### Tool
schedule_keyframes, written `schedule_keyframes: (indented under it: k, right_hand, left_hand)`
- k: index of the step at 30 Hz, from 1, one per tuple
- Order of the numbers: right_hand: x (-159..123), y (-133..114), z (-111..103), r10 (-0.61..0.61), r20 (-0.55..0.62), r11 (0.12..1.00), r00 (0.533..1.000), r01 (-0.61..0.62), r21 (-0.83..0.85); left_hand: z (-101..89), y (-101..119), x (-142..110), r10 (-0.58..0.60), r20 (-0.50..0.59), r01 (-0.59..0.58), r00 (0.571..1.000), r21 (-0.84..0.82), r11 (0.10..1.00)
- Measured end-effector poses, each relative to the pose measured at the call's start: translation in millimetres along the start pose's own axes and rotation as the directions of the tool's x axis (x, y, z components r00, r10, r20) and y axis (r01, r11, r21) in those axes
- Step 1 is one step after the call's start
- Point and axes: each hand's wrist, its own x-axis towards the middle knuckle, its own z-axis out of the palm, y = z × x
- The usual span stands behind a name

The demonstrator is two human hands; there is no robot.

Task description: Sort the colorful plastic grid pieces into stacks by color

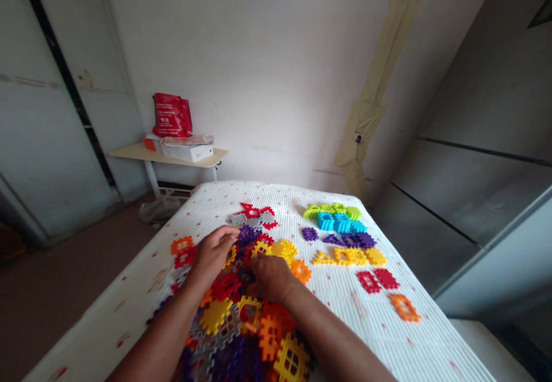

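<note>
A heap of notched plastic building pieces in red, yellow, orange, purple and grey lies between my arms. My left hand (215, 251) is over the heap's left side, fingers curled together beside purple pieces (249, 234); whatever they hold is hidden. My right hand (272, 277) reaches into the middle of the heap, its fingers bent down by a yellow window-shaped piece (261, 248). What the right fingers grip cannot be made out. Closer to me lie a yellow piece (215, 316) and an orange window piece (269, 336).
Sorted rows run down the right of the bed-like padded surface (345, 324): green (332, 211), light blue (340, 222), purple (351, 240), yellow (350, 256), red (378, 280), orange (404, 308). Grey and red pieces (254, 216) lie beyond the heap. A side table (215, 156) carries a red bag (171, 116).
</note>
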Motion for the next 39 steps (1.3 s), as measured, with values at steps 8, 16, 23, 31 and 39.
schedule_keyframes:
  k: [8,16,23,31,39]
  right_hand:
    - [5.4,2.5,10.0,0.021,-0.056,0.988,0.998,-0.013,0.153]
    - [9.2,20.7,12.0,0.054,-0.102,0.857,0.993,0.007,0.515]
    - [13.8,42.8,13.1,0.052,-0.11,0.636,0.993,0.052,0.77]
    - [11.2,98.9,3.1,0.253,-0.193,0.664,0.948,-0.025,0.748]
    - [11.3,103.6,12.9,0.396,-0.194,0.811,0.897,-0.243,0.532]
  left_hand:
    - [-19.8,-22.0,26.5,0.028,0.085,-0.079,0.996,0.691,0.719]
    - [-14.5,-37.0,31.2,-0.023,0.217,-0.178,0.976,0.854,0.49]
    - [-13.2,-32.1,30.6,0.044,0.208,-0.199,0.977,0.82,0.536]
    - [-17.4,-7.0,3.3,0.109,0.16,-0.186,0.981,0.618,0.764]
    - [-28.4,-32.8,-37.9,0.058,0.079,-0.084,0.995,0.389,0.917]
